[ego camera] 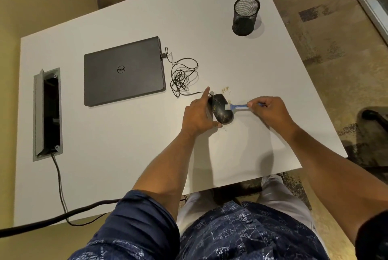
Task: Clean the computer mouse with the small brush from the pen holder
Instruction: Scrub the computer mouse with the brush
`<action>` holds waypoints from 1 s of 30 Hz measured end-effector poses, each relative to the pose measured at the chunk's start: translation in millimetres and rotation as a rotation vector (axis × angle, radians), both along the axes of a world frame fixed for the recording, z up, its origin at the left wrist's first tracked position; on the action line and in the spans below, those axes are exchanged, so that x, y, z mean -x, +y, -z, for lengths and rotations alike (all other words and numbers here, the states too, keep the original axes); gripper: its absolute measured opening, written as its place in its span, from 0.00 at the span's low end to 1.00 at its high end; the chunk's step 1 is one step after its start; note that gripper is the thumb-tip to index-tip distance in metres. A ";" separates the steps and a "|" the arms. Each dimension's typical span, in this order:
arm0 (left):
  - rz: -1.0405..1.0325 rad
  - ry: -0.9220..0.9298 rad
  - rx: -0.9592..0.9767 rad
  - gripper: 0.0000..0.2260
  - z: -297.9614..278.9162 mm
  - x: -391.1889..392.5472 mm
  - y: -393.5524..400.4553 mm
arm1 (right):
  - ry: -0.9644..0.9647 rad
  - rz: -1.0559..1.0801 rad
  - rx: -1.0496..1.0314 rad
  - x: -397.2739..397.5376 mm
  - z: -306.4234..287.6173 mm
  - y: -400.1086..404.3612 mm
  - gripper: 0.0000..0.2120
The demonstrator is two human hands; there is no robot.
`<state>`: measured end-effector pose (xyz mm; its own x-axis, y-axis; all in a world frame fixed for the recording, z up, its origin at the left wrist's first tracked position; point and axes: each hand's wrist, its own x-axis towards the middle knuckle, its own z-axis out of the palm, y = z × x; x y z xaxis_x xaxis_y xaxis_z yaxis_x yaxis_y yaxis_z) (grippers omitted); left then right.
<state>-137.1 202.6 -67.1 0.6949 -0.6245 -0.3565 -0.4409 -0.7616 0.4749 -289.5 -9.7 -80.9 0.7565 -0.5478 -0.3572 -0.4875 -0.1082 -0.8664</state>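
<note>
White table (147, 154): bears all items below. Closed grey laptop (123, 71): left of centre, cable (182, 76) coiled at its right side and running to the mouse. Black mesh pen holder (245, 17): upright, far right, well apart from the hands. Left hand (197, 116): fingers curled round the black computer mouse (221, 110), gripping its left side, index finger extended along the front. Right hand (270, 110): pinches the handle end of the small brush (238, 107); the bristle end touches the mouse's right flank. Crumb debris (226, 90): scattered just beyond the mouse.

Black mouse (220, 110), blue brush (238, 107), white table (126, 144).
</note>
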 end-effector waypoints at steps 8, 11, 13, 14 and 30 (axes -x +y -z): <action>0.016 -0.008 -0.034 0.63 -0.8 -3.4 0.4 | 0.092 -0.186 0.126 7.1 -9.4 -2.1 0.03; 0.025 -0.015 -0.048 0.62 -0.6 -2.9 0.0 | 0.046 -0.050 0.102 4.8 -10.9 -1.3 0.03; 0.026 -0.016 -0.049 0.62 -0.5 -2.8 -0.6 | 0.083 -0.107 0.112 6.1 -8.9 1.8 0.04; 0.027 -0.017 -0.047 0.62 -0.5 -2.8 -0.7 | 0.109 -0.164 0.119 8.3 -7.6 3.6 0.05; 0.013 -0.048 -0.018 0.58 5.8 -3.2 1.4 | 0.048 -0.025 0.069 9.9 -16.0 16.4 0.08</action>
<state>-134.0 204.0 -72.8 0.7032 -0.6274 -0.3345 -0.4729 -0.7640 0.4389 -299.3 6.7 -64.9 0.7531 -0.5539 -0.3550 -0.5243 -0.1793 -0.8324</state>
